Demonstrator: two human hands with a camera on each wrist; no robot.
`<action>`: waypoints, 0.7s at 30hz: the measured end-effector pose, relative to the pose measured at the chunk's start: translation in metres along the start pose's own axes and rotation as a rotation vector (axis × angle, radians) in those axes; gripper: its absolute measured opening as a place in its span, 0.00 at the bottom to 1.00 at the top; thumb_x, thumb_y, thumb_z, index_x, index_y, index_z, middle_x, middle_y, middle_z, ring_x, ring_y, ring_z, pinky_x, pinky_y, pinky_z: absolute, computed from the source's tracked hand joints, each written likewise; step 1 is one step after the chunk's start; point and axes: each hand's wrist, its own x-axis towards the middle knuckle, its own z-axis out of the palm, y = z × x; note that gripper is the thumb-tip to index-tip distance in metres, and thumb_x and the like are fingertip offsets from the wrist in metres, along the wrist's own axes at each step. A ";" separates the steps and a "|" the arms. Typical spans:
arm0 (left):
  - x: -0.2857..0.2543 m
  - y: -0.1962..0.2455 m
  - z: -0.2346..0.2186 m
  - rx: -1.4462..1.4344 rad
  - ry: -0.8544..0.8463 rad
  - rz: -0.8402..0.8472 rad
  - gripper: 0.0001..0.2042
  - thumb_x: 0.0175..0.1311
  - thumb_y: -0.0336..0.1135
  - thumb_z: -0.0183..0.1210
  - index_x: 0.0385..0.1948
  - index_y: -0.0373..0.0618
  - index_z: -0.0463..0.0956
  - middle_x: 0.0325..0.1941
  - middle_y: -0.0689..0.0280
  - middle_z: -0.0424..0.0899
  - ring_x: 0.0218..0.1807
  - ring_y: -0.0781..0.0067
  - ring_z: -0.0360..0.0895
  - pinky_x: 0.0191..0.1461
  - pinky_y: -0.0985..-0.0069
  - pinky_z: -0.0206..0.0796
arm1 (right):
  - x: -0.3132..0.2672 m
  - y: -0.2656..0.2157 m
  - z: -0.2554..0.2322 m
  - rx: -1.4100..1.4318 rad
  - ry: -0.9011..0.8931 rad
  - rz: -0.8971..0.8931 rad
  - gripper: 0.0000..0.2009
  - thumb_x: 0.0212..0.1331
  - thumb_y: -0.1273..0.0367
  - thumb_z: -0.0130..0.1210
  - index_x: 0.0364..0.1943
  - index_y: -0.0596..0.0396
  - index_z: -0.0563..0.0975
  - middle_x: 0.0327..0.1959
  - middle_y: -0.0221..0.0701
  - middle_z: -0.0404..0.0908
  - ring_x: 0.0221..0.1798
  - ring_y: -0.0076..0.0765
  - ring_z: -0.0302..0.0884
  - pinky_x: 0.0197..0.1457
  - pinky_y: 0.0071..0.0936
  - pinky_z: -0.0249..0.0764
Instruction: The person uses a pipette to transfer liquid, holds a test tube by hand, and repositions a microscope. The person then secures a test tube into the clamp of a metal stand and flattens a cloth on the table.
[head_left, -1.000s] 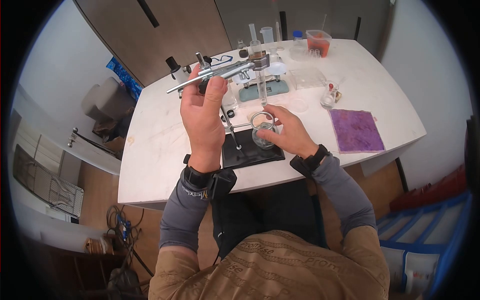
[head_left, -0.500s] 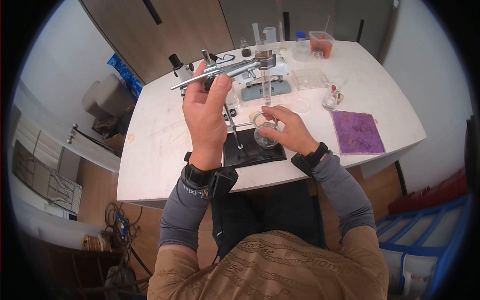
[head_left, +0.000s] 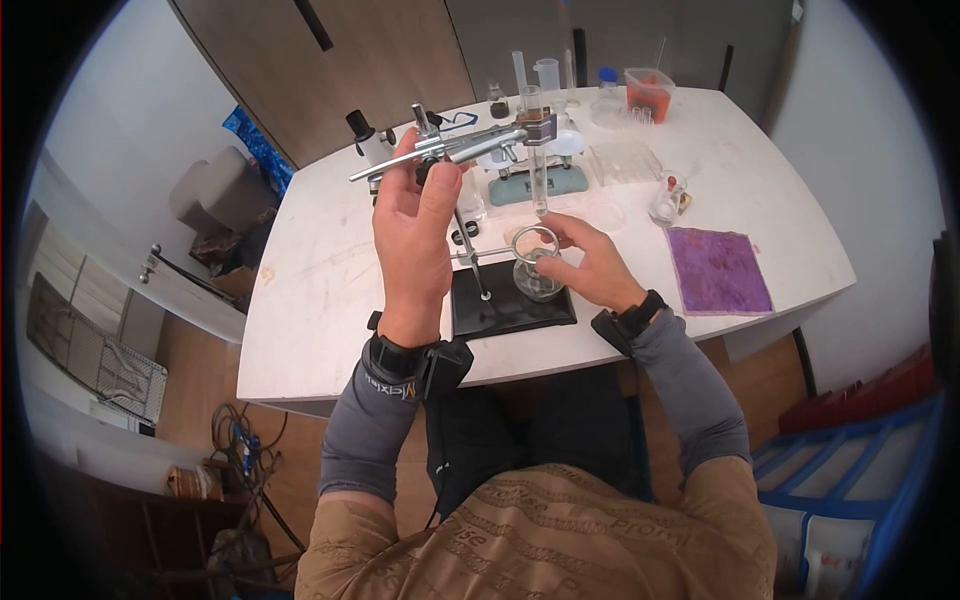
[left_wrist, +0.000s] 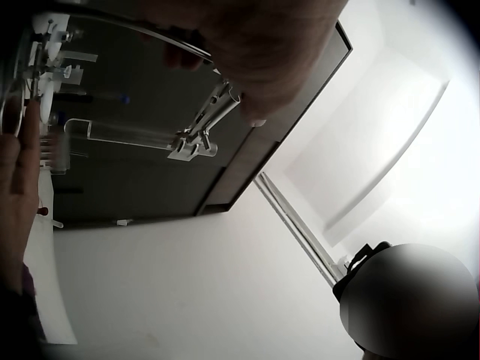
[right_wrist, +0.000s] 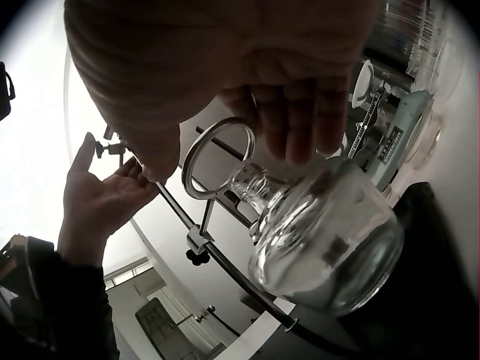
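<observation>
My left hand (head_left: 412,245) is raised at the metal clamp (head_left: 470,148) on top of the stand rod, its thumb and fingers around the clamp's knob end. The clamp's jaws hold a glass test tube (head_left: 540,180) upright. My right hand (head_left: 590,260) is beside the iron ring (head_left: 515,240), thumb and fingers spread about it. In the right wrist view, its fingers (right_wrist: 300,124) hang loosely behind the ring, near the neck of a squat glass bottle (right_wrist: 322,240) with clear liquid. That bottle stands on the black stand base (head_left: 500,318).
A teal balance (head_left: 535,187) with white pans stands behind the tube, next to a clear rack (head_left: 625,163). Further right are a small glass jar (head_left: 664,205) and a purple cloth (head_left: 722,270). A tub of red contents (head_left: 648,98) and a microscope-like instrument (head_left: 370,140) are at the back.
The head view has shifted, so the table and things on it appear slightly lower and further right. Both hands keep nearly the same places at the clamp and the ring.
</observation>
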 end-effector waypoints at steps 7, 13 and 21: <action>-0.027 -0.030 -0.083 0.131 0.181 -0.080 0.30 0.82 0.49 0.56 0.73 0.32 0.66 0.59 0.55 0.83 0.58 0.65 0.83 0.65 0.66 0.75 | -0.037 0.047 -0.055 0.051 0.089 0.337 0.21 0.72 0.65 0.65 0.63 0.65 0.80 0.51 0.39 0.89 0.51 0.28 0.86 0.55 0.26 0.81; -0.053 -0.094 -0.187 0.405 0.298 -0.411 0.20 0.79 0.42 0.60 0.57 0.32 0.80 0.46 0.60 0.88 0.44 0.73 0.85 0.50 0.76 0.77 | -0.086 0.046 -0.105 -0.016 0.156 0.577 0.17 0.72 0.65 0.64 0.57 0.64 0.83 0.40 0.32 0.90 0.40 0.22 0.86 0.39 0.20 0.77; -0.059 -0.139 -0.254 0.738 0.237 -0.373 0.14 0.74 0.38 0.62 0.48 0.34 0.86 0.33 0.64 0.89 0.33 0.76 0.83 0.37 0.75 0.75 | -0.132 0.067 -0.134 0.011 0.364 0.568 0.14 0.75 0.65 0.62 0.55 0.62 0.84 0.41 0.29 0.89 0.35 0.19 0.81 0.36 0.18 0.73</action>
